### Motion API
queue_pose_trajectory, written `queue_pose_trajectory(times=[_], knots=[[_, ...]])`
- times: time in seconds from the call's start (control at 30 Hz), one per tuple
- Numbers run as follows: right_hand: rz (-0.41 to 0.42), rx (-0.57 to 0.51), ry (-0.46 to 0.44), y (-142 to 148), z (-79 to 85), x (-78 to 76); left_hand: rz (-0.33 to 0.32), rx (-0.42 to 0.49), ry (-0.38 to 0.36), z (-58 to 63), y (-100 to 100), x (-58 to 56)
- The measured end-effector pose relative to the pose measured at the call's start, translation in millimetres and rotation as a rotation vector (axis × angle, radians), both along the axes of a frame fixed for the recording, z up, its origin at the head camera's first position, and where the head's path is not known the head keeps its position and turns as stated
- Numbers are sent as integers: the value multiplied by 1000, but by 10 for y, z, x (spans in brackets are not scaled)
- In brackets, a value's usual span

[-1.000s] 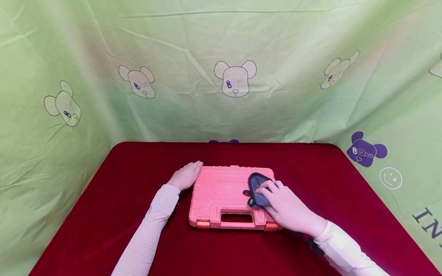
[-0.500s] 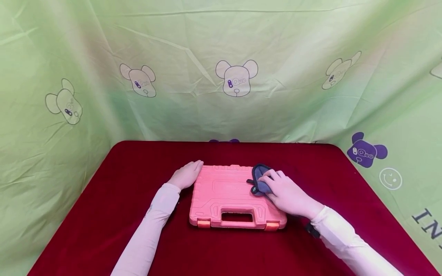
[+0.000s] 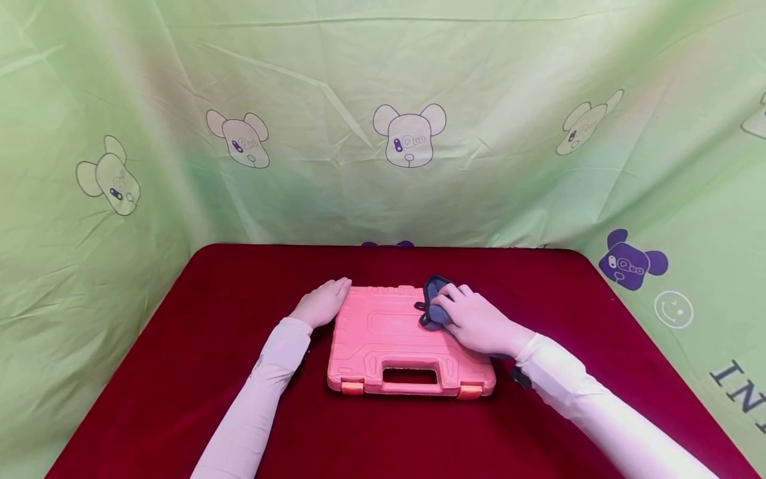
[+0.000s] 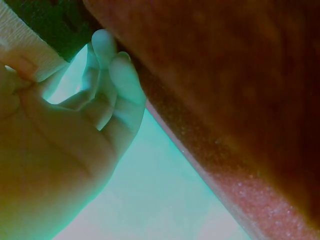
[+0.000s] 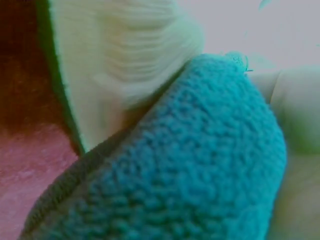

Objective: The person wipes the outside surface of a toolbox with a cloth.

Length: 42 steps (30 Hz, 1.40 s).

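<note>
A pink plastic carrying case lies flat in the middle of the table, its handle and two orange latches facing the near side. My left hand rests against the case's left edge near the far corner, fingers extended. The left wrist view shows that hand's palm and fingers close by the edge. My right hand grips a blue-grey cloth with dark edging and small loops on the far right part of the lid. In the right wrist view the bunched cloth has a fleecy texture; its underside is hidden.
Dark red fabric covers the table. A pale green curtain printed with bear heads hangs behind and along both sides of it.
My right hand has moved the cloth across the lid toward the far edge, then slightly left. The right latch has come into full view. My left hand has stayed put.
</note>
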State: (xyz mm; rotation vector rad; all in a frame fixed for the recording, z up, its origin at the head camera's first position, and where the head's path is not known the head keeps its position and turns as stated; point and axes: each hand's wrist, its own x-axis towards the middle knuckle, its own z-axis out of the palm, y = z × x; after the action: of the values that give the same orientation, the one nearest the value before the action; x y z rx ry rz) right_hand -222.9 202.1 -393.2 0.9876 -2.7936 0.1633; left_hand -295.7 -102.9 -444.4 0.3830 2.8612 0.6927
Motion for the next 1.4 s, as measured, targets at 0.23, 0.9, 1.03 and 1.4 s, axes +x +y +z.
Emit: queue_pose_trajectory(times=[0.23, 0.9, 1.03, 1.4], knots=[[41, 35, -34, -161, 28, -83, 3, 3, -24, 6, 1, 13], [111, 133, -209, -785, 150, -232, 14, 17, -13, 12, 5, 26], [132, 146, -206, -903, 136, -247, 14, 19, -13, 6, 4, 25], [175, 132, -131, -1011, 98, -119, 8, 15, 3, 12, 3, 10]])
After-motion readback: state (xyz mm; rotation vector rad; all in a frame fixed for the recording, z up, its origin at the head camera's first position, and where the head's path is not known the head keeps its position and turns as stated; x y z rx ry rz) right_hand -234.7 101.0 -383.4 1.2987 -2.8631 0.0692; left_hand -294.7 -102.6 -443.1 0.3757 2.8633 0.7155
